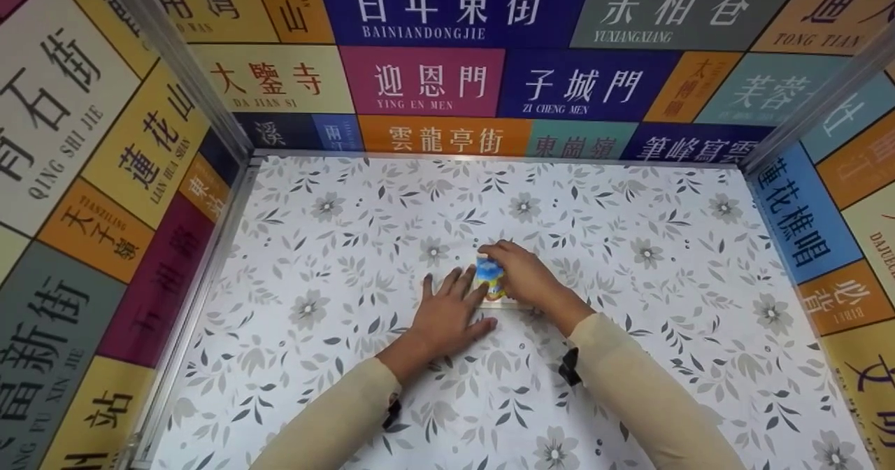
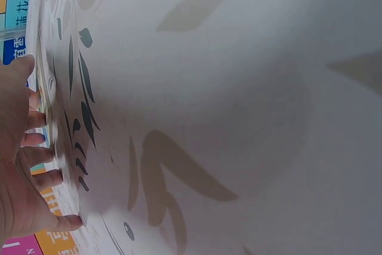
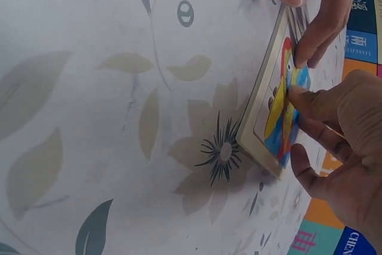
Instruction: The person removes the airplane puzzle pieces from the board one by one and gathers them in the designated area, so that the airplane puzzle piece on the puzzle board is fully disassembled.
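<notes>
A small picture puzzle (image 3: 279,120) in blue, yellow and red lies in a thin pale wooden frame (image 3: 253,120) on the table. Over its right side my right hand (image 1: 521,274) bends down. Its fingertips, close together, pinch at a yellow and blue puzzle piece (image 3: 276,113); their contact is partly hidden. Flat at the frame's left side, my left hand (image 1: 447,316) rests with fingers spread. One of its fingers reaches onto the puzzle's edge. In the left wrist view, the left hand (image 2: 24,171) hides most of the puzzle.
The table is covered with a white leaf-and-flower cloth (image 1: 335,246). Upright panels with coloured street-name signs (image 1: 433,78) enclose it at the back and both sides. A clear rail (image 1: 203,295) runs along the left edge. Dark straps (image 1: 570,366) show at the sleeves.
</notes>
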Demonstrator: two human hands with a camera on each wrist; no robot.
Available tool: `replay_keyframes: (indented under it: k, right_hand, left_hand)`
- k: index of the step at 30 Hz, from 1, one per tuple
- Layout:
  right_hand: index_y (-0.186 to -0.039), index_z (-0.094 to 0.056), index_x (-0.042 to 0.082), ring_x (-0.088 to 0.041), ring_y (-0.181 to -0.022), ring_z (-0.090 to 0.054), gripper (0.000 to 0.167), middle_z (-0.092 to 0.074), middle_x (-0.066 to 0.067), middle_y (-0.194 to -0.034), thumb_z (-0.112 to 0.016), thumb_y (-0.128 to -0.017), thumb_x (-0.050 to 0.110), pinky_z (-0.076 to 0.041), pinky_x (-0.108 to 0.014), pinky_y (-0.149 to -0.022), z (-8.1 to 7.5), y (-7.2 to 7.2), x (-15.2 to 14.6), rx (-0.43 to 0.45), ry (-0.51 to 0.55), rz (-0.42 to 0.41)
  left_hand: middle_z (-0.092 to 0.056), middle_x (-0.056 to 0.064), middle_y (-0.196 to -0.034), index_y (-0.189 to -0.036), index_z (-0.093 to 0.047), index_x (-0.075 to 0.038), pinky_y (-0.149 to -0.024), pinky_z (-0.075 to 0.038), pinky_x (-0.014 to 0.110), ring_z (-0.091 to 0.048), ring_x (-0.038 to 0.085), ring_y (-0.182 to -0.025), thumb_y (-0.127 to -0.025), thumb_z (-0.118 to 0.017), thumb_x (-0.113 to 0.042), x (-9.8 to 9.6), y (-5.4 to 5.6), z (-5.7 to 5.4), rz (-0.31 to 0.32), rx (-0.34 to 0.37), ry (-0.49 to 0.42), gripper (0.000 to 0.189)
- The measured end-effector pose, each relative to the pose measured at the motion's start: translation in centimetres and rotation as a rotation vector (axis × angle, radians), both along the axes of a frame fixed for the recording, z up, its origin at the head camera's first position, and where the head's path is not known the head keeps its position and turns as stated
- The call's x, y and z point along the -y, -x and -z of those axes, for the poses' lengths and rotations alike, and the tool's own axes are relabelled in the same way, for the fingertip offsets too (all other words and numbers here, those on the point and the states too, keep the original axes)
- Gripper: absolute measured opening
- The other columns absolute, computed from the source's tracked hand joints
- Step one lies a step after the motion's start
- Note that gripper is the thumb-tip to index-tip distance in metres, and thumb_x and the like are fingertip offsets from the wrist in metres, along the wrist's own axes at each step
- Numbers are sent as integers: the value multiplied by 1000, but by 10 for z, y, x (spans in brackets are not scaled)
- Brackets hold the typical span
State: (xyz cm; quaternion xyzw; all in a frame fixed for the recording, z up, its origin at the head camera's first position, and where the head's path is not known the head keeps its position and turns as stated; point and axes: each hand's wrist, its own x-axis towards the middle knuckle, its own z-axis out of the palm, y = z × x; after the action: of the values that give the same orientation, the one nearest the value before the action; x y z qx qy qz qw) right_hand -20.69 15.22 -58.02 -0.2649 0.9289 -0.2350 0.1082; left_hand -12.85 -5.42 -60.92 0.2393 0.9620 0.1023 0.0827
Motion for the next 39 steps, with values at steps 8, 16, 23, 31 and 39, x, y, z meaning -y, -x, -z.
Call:
replay_keyframes:
  k: [8,16,23,31,39]
  right_hand:
    - [-153,-62,8,-41,-127,-68,71,-67,-19,-138,-70,-87,-15,-57,-63,-105,0,-2,0,-31,-7,-4]
    - [-151,-63,5,-42,-126,-68,71,-68,-20,-136,-72,-84,-15,-56,-68,-103,1,-3,-1,-53,12,-8]
    - [-152,-61,7,-39,-132,-64,72,-67,-18,-137,-73,-83,-14,-52,-73,-104,1,-3,0,-22,8,8]
    - [-147,-62,6,-41,-131,-64,73,-66,-18,-135,-77,-79,-15,-55,-68,-102,3,-2,0,-49,2,-2]
    - [-138,-64,7,-42,-119,-65,72,-63,-16,-130,-85,-72,-13,-57,-61,-100,17,4,-1,-122,53,-42]
  left_hand:
    - [-28,7,-185,-171,-45,-28,-129,-25,78,-29,35,-170,-110,-39,-74,-1,0,1,0,11,8,76]
    - [-28,7,-185,-171,-45,-28,-128,-25,78,-29,35,-170,-111,-41,-72,0,1,2,-2,0,-4,74]
    - [-31,6,-184,-170,-46,-27,-127,-29,77,-32,33,-169,-112,-43,-69,1,-1,0,1,-25,13,72]
    - [-31,6,-184,-170,-46,-27,-128,-28,77,-31,33,-169,-111,-47,-67,0,-1,-2,-4,-17,-2,71]
    - [-30,6,-184,-170,-47,-28,-127,-27,78,-31,34,-169,-111,-48,-67,1,0,-1,-10,-8,-12,71]
